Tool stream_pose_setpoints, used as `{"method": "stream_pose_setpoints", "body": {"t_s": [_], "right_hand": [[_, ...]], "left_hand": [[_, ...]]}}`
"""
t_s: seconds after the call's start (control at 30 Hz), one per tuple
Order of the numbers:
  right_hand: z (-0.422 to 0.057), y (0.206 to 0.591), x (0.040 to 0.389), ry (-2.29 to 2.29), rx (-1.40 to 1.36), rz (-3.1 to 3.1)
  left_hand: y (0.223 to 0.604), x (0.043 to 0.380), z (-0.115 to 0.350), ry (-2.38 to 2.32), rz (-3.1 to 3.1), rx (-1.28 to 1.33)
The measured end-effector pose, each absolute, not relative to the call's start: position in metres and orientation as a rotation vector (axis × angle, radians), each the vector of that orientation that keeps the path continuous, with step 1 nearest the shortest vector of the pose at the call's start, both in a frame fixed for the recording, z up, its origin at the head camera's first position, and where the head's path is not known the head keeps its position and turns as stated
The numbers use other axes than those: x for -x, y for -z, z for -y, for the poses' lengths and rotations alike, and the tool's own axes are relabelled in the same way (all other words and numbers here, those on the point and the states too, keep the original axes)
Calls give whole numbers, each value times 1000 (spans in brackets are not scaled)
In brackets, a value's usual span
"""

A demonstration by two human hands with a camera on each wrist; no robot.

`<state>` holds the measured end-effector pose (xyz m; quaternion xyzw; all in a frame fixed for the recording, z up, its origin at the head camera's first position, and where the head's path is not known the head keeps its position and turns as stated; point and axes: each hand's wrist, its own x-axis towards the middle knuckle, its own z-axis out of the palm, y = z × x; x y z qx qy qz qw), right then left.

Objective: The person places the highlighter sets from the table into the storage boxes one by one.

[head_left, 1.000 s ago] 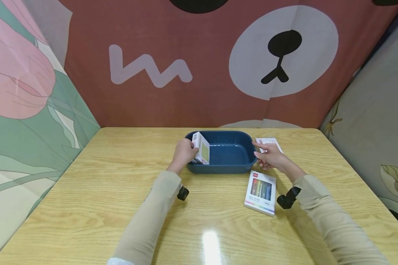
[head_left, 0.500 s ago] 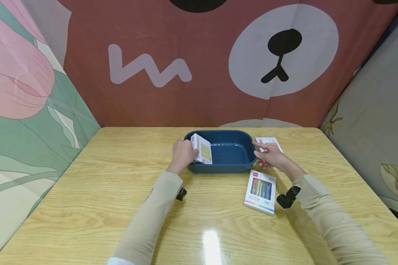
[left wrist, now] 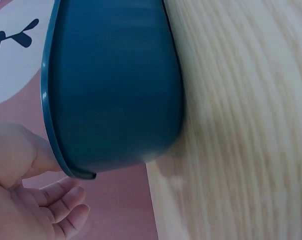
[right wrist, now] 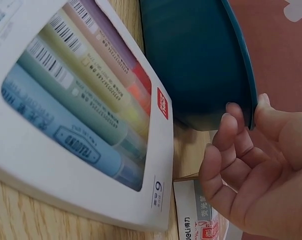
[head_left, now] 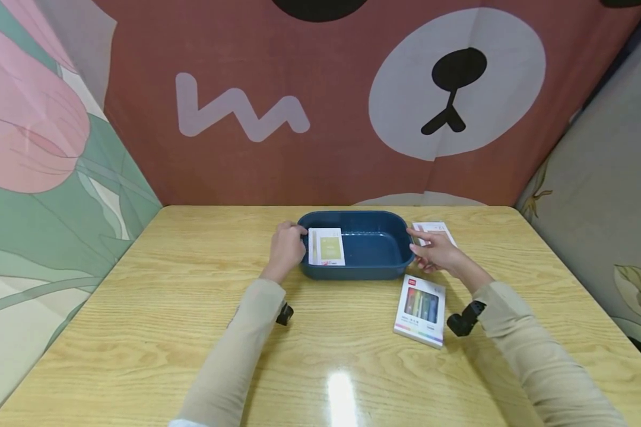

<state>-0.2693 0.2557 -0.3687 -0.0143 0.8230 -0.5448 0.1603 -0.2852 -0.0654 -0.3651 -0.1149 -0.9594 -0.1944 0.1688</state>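
A dark blue plastic basin [head_left: 371, 246] stands near the table's back edge. Inside it, at the left end, lies a white box [head_left: 326, 246] with a yellow-green panel, its face up. My left hand [head_left: 286, 249] is at the basin's left rim, thumb over the edge and fingers outside; the left wrist view shows the thumb passing behind the rim. My right hand [head_left: 434, 251] pinches the right rim between thumb and fingers. Just below that hand, a white box of highlighters [head_left: 419, 311] with a clear window lies flat on the table.
Another white box [head_left: 432, 228] lies behind my right hand, partly covered by it; its printed end [right wrist: 193, 210] shows in the right wrist view. The wooden table [head_left: 192, 332] meets a brown cartoon-print cloth [head_left: 320, 172] at the back.
The box in the basin has gone from leaning upright in my left hand to lying flat. My left hand has let it go and shifted left to the rim. The right hand stays put.
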Motion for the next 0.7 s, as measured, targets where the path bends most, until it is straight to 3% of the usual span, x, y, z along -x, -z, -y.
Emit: {"method": "stream_pose_setpoints", "body": {"t_s": [0.33,0.7], "right_hand": [[-258,372,270,1586,105,-2326],[-262,373,270,1632,188,-2288]], "left_hand": [[366,289,73,806,2823,252],[369,294,84,1111,2793,352]]}}
